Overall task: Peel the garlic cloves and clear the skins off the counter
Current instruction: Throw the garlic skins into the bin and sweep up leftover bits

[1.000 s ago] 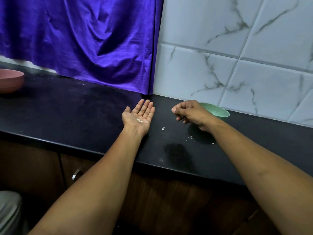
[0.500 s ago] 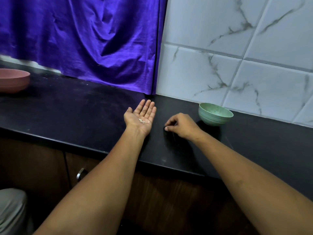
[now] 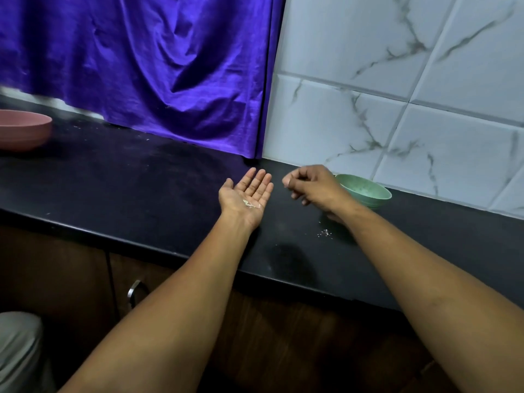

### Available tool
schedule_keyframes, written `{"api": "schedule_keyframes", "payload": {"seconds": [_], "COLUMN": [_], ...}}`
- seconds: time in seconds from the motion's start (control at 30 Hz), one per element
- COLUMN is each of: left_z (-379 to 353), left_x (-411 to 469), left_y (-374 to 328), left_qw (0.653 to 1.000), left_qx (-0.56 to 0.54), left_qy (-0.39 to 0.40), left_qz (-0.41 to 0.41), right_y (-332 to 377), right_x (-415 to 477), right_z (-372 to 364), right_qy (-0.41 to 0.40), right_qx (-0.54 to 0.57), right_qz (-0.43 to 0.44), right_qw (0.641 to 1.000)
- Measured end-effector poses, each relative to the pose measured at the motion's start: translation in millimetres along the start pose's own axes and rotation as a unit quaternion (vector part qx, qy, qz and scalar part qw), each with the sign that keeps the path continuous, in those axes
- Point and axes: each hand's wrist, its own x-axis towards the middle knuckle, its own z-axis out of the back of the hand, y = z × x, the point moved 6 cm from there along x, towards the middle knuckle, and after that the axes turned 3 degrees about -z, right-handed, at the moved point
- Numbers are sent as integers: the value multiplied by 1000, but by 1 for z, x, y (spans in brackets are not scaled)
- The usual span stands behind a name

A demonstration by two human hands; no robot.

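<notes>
- Left hand [image 3: 245, 198] was palm up over the black counter [image 3: 141, 194], fingers straight and pressed together. It was basically a little tray, with bits of garlic skin [image 3: 251, 204] sitting in the palm.
- Right hand [image 3: 310, 187] hovered just to its right, fingers curled and thumb pinched to fingertip. Couldn't tell if a scrap was in there.
- More crumbs [image 3: 325, 233] lay near the right wrist, so I'd say clearing wasn't done.
- Green bowl [image 3: 365, 191] sat behind that hand. No cloves visible.

Wall [image 3: 397, 80]: white marble-look tiles, grey veins, dark grout.
Curtain [image 3: 141, 66]: purple, creased, hanging down to the counter [image 3: 113, 188].
Counter: black, glossy, faintly dusty.
Cabinets [image 3: 56, 265]: dark wood, one metal handle [image 3: 134, 292].
Light: dim, soft sheen on curtain.
</notes>
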Motion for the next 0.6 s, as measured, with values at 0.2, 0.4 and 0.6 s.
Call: {"api": "schedule_keyframes", "payload": {"seconds": [0.2, 0.4, 0.6], "left_z": [-11, -24, -36], "left_x": [-6, -13, -23], "left_y": [46, 86, 116], "left_qw": [999, 997, 995], "left_qx": [-25, -31, -16], "left_qy": [-3, 2, 17], "left_qz": [33, 65, 94], "right_y": [36, 32, 28], "right_x": [-3, -19, -31], "right_z": [3, 26, 56], "right_qy": [69, 66, 37], "right_qx": [-148, -254, -254], "right_qz": [52, 39, 36], "right_qw": [985, 964, 966]}}
